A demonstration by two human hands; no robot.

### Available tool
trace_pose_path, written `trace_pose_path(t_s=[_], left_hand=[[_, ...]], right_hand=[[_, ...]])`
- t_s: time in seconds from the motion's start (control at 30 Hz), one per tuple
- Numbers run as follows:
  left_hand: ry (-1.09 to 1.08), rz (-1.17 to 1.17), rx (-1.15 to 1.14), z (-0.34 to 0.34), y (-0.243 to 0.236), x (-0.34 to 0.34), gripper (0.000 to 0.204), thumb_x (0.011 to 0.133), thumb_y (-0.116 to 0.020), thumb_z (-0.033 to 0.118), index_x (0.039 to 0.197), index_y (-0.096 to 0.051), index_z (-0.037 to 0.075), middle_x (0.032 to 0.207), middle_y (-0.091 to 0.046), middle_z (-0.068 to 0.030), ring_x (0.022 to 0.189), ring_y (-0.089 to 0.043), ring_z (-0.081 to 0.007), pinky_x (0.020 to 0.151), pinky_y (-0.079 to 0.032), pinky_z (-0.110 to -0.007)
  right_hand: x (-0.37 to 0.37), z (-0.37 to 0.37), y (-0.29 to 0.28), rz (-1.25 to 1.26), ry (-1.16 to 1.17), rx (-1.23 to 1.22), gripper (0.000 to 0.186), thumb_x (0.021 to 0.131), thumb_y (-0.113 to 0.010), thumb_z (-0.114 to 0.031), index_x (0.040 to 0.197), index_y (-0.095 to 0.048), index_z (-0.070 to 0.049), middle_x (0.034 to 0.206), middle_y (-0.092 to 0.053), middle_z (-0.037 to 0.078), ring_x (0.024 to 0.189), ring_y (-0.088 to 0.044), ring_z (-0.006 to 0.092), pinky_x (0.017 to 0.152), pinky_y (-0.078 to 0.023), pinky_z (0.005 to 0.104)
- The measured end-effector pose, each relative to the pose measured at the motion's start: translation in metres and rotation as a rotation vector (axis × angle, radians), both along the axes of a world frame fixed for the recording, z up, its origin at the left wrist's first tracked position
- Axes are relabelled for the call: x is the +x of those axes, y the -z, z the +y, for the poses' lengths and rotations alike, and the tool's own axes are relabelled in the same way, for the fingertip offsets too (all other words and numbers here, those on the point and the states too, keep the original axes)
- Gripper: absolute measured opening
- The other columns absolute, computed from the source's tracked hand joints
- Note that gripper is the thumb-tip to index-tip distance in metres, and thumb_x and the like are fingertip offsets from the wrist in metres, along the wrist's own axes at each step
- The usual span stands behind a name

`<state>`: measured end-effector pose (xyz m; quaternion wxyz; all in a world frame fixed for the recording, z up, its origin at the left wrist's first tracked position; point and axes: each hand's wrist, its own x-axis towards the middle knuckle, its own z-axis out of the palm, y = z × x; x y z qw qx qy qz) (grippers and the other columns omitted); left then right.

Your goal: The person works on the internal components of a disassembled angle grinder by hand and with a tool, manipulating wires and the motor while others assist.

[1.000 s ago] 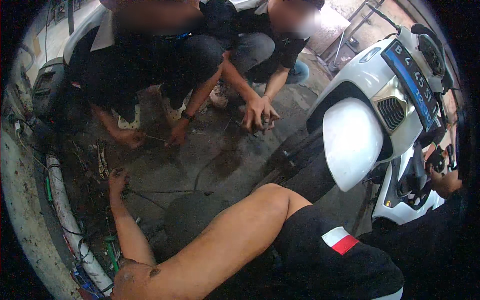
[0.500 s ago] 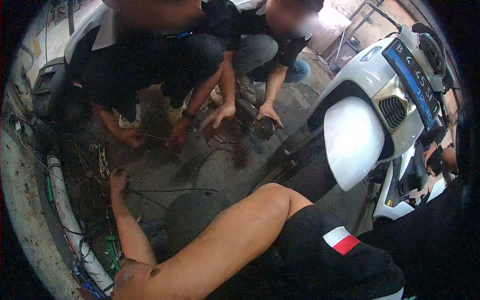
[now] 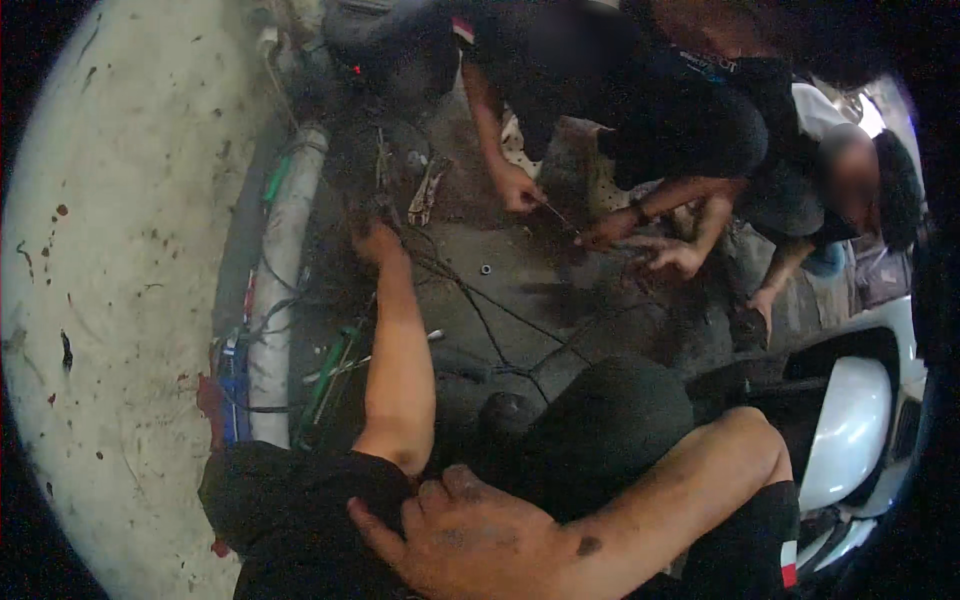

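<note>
My left hand (image 3: 378, 243) reaches over the dark floor among several loose tools. Its fingers are lost in shadow and blur, so a grip cannot be made out. Beside it lie a pair of slim metal tools (image 3: 381, 165) and a pale, flat metal piece (image 3: 428, 190). My right hand (image 3: 470, 535), smudged with dark grease, rests with extended fingers on black cloth by my left upper arm. Below the left hand, near that forearm, are a green-handled tool (image 3: 328, 378) and a silver wrench (image 3: 434, 336). A small metal nut (image 3: 486, 269) sits on the floor.
A white pipe (image 3: 280, 290) runs along the pale wall (image 3: 120, 300) at left. Black cable (image 3: 490, 320) crosses the floor. Co-workers crouch opposite; one co-worker's hand (image 3: 520, 190) holds a thin rod, another hand (image 3: 675, 257) is nearby. White vehicle bodywork (image 3: 850, 430) stands at right.
The view has swung left, showing more wall and pipe, while the vehicle shifts toward the right edge. My right hand has come fully into view. My left hand still reaches among the tools.
</note>
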<state>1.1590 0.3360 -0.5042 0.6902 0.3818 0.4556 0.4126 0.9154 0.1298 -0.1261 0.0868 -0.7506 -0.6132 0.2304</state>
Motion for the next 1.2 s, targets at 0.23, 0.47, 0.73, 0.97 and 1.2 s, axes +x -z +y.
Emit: trace_pose_path(t_s=[0.23,0.47,0.73,0.97,1.2], left_hand=[[0.044,0.372,0.508,-0.008,0.008,-0.026,0.027,0.081,-0.062,0.016,0.1,-0.06,-0.003,0.095,-0.064,-0.0165,0.084,-0.061,-0.0303,0.075,-0.046,-0.041],[0.533,0.304,0.22,-0.078,-0.027,-0.027,0.032,0.083,-0.058,0.019,0.105,-0.056,-0.004,0.106,-0.06,-0.0175,0.088,-0.059,-0.0315,0.075,-0.045,-0.044],[0.182,0.063,0.094,-0.042,0.015,-0.002,0.05,0.083,-0.061,0.029,0.116,-0.049,-0.007,0.113,-0.055,-0.023,0.104,-0.054,-0.0354,0.088,-0.042,-0.043],[0.083,-0.056,-0.077,-0.006,-0.007,-0.015,0.056,0.079,-0.066,0.028,0.118,-0.048,-0.008,0.115,-0.055,-0.0197,0.102,-0.054,-0.0334,0.089,-0.042,-0.042],[0.283,-0.104,-0.185,-0.044,-0.049,-0.023,0.058,0.082,-0.06,0.03,0.125,-0.044,-0.004,0.123,-0.049,-0.0161,0.112,-0.047,-0.0304,0.091,-0.04,-0.043]], right_hand=[[0.009,-0.002,-0.027,-0.078,-0.111,-0.098,0.048,0.082,-0.048,-0.016,0.128,-0.047,-0.005,0.094,-0.062,0.018,0.091,-0.059,0.0302,0.085,-0.045,0.0391],[0.015,-0.008,-0.023,0.006,-0.052,-0.126,0.047,0.083,-0.047,-0.017,0.129,-0.046,-0.005,0.095,-0.062,0.017,0.091,-0.059,0.0297,0.088,-0.043,0.0387],[0.02,-0.009,-0.024,0.064,-0.046,-0.081,0.047,0.082,-0.047,-0.015,0.128,-0.047,-0.005,0.089,-0.063,0.017,0.083,-0.061,0.029,0.083,-0.044,0.0373],[0.014,-0.01,-0.021,-0.051,0.007,0.075,0.046,0.08,-0.049,-0.016,0.125,-0.051,-0.01,0.085,-0.063,0.016,0.078,-0.062,0.0276,0.076,-0.046,0.0343],[0.018,-0.005,-0.001,0.033,0.032,0.004,0.044,0.081,-0.05,-0.018,0.124,-0.052,-0.008,0.09,-0.063,0.015,0.082,-0.061,0.0263,0.077,-0.046,0.0367]])
